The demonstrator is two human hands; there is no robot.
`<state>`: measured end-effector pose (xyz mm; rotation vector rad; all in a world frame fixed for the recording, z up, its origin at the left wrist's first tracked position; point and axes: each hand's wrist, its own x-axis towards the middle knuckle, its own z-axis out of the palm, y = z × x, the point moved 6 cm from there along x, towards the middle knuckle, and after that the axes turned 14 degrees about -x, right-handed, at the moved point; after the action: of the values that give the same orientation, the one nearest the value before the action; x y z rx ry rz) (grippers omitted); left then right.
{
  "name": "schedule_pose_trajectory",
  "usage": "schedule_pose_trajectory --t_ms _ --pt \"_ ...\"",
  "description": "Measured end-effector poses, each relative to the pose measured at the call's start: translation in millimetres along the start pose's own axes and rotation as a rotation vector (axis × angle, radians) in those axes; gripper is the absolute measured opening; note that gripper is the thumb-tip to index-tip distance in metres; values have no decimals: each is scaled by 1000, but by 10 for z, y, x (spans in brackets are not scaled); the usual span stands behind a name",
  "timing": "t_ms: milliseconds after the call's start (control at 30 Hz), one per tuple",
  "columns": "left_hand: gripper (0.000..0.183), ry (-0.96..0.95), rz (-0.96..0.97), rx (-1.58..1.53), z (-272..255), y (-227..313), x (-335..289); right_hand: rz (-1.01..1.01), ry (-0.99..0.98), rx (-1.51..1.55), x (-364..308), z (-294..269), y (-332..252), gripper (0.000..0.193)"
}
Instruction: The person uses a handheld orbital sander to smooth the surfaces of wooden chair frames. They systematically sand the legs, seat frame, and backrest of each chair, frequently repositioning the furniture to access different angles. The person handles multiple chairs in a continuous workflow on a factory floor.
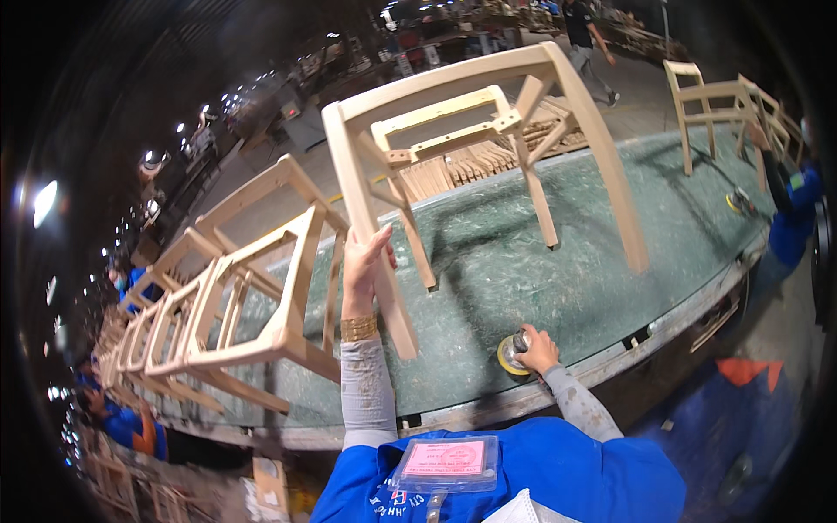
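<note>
While left hand (364,261) grips chair frame (488,148), right hand (539,349) holds sander (513,354).

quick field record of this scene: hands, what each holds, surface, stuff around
left hand: left hand grips a leg of the unfinished wooden chair frame
right hand: right hand holds a round yellow sanding tool on the bench
surface: green worktable
left of frame: row of wooden frames
far right: more wooden chairs, another worker's blue sleeve
</note>
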<state>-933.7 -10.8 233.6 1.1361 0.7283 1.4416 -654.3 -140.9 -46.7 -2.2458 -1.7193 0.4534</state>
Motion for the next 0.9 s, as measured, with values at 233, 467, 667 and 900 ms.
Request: schedule_pose_trajectory --t_ms 233,467,667,900 --pt "50 -69 -106 -316 -65 -305 -399 -196 276 149 -29 -869 -392 72" --pt "45 -87 -167 -593 -149 -488 -520 -419 596 364 -218 -1990 -1153 69" --pt "36 -86 -79 -597 -156 -498 -553 -593 755 244 -380 -2626 -1872 68" --pt "34 -37 -3 -579 -234 -591 -597 -883 845 -223 -333 -2886 -3438 67"
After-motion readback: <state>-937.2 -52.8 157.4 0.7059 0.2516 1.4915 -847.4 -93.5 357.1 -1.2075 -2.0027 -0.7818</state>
